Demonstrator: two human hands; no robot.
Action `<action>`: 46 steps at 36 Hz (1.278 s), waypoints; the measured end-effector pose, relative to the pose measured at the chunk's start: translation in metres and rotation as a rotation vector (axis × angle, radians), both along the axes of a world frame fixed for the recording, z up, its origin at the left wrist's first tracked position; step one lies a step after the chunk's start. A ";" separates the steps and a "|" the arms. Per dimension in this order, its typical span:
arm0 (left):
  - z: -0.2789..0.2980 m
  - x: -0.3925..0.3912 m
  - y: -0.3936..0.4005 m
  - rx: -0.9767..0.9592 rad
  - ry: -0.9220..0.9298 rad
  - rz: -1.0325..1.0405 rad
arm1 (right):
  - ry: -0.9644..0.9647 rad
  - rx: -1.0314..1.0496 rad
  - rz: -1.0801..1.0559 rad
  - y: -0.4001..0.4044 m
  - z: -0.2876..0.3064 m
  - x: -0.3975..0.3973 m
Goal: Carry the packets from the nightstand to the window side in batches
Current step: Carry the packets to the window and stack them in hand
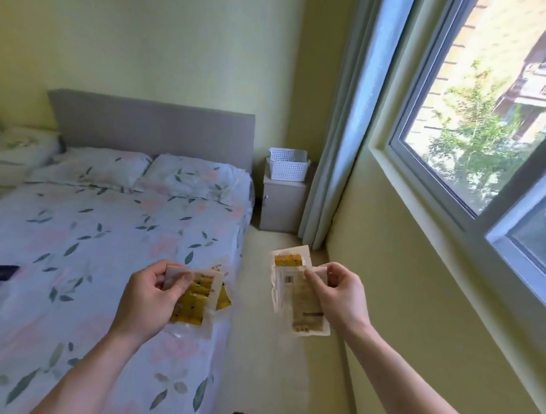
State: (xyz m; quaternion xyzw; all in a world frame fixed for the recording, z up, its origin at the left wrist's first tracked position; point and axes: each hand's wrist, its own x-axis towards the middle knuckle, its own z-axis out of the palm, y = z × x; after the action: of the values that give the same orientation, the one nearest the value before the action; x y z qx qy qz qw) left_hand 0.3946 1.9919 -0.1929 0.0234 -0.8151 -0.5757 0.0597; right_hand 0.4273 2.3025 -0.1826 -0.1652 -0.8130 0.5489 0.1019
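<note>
I'm mid-carry: my left hand pinches yellow clear-edged plastic packets, my right hand grips pale ones, between bed and window wall. Next, I'd set them by the window.

The left hand pinches yellow packets above the edge of the bed. The right hand pinches pale packets above the floor, near the window. In the corner, a white basket stands on the nightstand, beside the curtain.
</note>
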 end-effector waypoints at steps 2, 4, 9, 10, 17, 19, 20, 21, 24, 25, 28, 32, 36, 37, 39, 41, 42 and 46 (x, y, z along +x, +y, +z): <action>0.000 -0.032 0.004 0.011 0.012 0.025 | 0.005 0.010 0.025 0.004 -0.001 -0.040; 0.001 -0.066 0.009 0.023 0.019 0.036 | 0.011 0.018 0.025 0.009 -0.002 -0.078; 0.012 -0.163 0.028 0.041 0.015 0.011 | 0.039 0.017 -0.003 0.021 -0.002 -0.160; 0.015 -0.183 0.034 0.036 0.014 -0.002 | 0.042 0.020 -0.014 0.026 -0.003 -0.176; 0.032 -0.296 0.092 0.023 0.007 -0.091 | 0.011 0.015 -0.075 0.073 -0.008 -0.268; 0.036 -0.329 0.110 0.006 0.023 -0.112 | 0.021 0.021 -0.084 0.089 -0.006 -0.301; 0.037 -0.346 0.119 0.001 0.024 -0.119 | 0.025 0.024 -0.090 0.097 -0.006 -0.318; 0.037 -0.362 0.127 0.005 0.024 -0.124 | 0.030 0.025 -0.093 0.105 -0.006 -0.334; 0.036 -0.413 0.152 0.013 0.031 -0.121 | 0.040 0.022 -0.087 0.128 -0.009 -0.385; 0.035 -0.431 0.161 0.013 0.029 -0.119 | 0.042 0.017 -0.087 0.137 -0.010 -0.403; 0.033 -0.481 0.185 0.007 0.028 -0.115 | 0.045 0.014 -0.069 0.163 -0.012 -0.458; 0.032 -0.541 0.208 0.002 0.022 -0.089 | 0.015 -0.008 -0.015 0.190 -0.009 -0.531; 0.029 -0.594 0.219 0.006 0.026 -0.039 | 0.011 -0.006 0.028 0.207 0.000 -0.604; 0.027 -0.605 0.219 0.008 0.021 -0.025 | 0.008 -0.003 0.043 0.208 -0.001 -0.619; 0.022 -0.627 0.219 0.023 0.007 0.001 | -0.009 0.007 0.079 0.210 -0.005 -0.649; 0.018 -0.652 0.220 0.036 -0.002 0.029 | -0.024 0.018 0.114 0.211 -0.009 -0.680; 0.016 -0.664 0.221 0.043 -0.011 0.042 | -0.031 0.028 0.124 0.213 -0.012 -0.695; 0.004 -0.720 0.225 0.066 -0.055 0.082 | -0.037 0.068 0.119 0.222 -0.028 -0.757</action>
State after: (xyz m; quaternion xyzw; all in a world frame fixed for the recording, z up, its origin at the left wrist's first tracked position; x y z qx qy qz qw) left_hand -0.3252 2.2168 -0.1891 0.0745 -0.7953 -0.5986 0.0600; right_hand -0.3302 2.5246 -0.2105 -0.1231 -0.8414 0.5229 0.0594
